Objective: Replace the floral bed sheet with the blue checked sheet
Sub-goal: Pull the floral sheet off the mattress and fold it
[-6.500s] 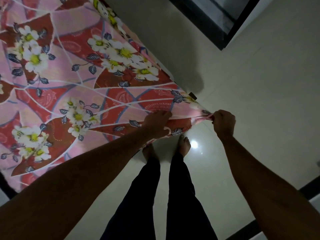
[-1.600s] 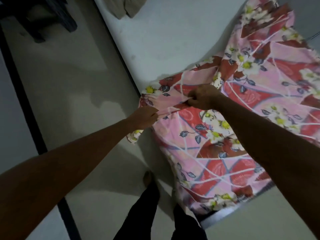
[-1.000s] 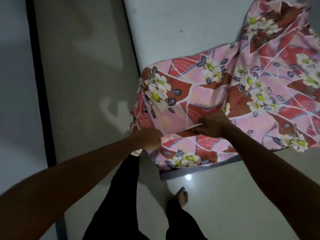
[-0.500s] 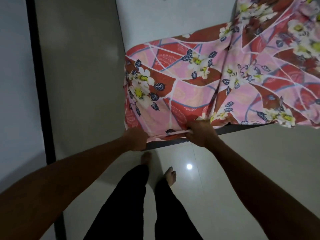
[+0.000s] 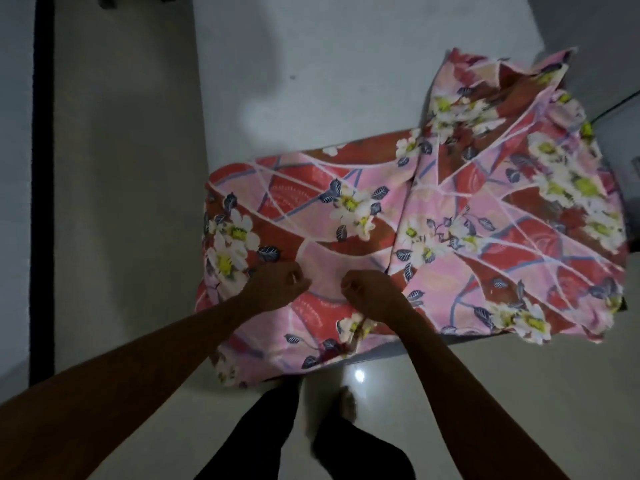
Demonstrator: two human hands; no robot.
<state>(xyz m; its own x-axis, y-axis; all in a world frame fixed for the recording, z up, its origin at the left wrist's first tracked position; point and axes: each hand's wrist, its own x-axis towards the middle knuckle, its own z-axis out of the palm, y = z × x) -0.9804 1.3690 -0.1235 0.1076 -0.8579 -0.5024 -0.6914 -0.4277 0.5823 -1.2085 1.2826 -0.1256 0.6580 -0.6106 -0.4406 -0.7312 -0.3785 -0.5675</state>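
The pink and red floral sheet (image 5: 433, 209) lies folded over itself on the near end of the bed, its near edge hanging over the bed's end. The bare white mattress (image 5: 329, 64) shows beyond it. My left hand (image 5: 280, 282) and my right hand (image 5: 367, 289) rest close together on the sheet near its front left corner, both closed into fists with fabric bunched under them. The blue checked sheet is not in view.
Pale tiled floor (image 5: 131, 168) runs along the left of the bed, with a dark strip (image 5: 43, 168) at the far left. My legs and bare feet (image 5: 346, 407) stand on glossy floor just in front of the bed's end.
My hands have moved from the sheet's hanging edge up onto the bed and come closer together. The sheet's near edge has been carried forward, leaving a thicker fold.
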